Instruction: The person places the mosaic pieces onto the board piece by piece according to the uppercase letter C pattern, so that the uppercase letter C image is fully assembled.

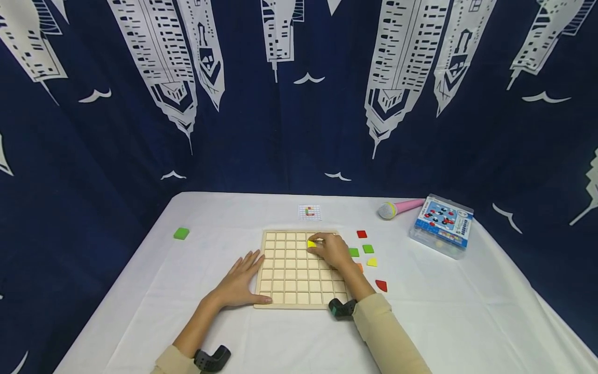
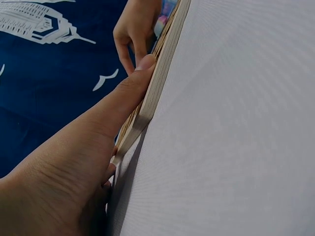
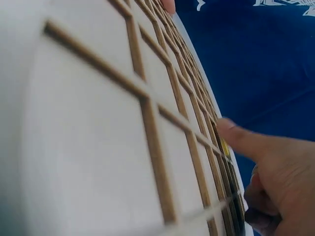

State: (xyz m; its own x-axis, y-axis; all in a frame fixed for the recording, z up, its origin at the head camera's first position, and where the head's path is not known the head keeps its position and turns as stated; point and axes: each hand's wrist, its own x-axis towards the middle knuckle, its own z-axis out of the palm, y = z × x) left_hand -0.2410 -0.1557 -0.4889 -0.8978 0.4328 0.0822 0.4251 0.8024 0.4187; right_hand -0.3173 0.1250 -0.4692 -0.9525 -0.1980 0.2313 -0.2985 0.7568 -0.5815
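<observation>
A wooden grid board (image 1: 284,272) lies flat on the white table. My left hand (image 1: 240,284) has its fingers spread along the board's left edge, and its thumb (image 2: 140,76) rests on the near left corner. Near the far side of the grid, my right hand (image 1: 333,250) pinches a yellow tile (image 1: 311,243) between thumb and index finger, down at the cells. In the right wrist view, the thumb (image 3: 236,135) overlaps that yellow tile (image 3: 224,147), while the other fingers are curled beneath.
Loose tiles lie right of the board, among them a red one (image 1: 362,234), a green one (image 1: 368,249) and a yellow one (image 1: 371,262). Another green piece (image 1: 181,233) sits far left. Behind are a pattern card (image 1: 310,212), a pink toy microphone (image 1: 402,207) and a plastic box (image 1: 441,226).
</observation>
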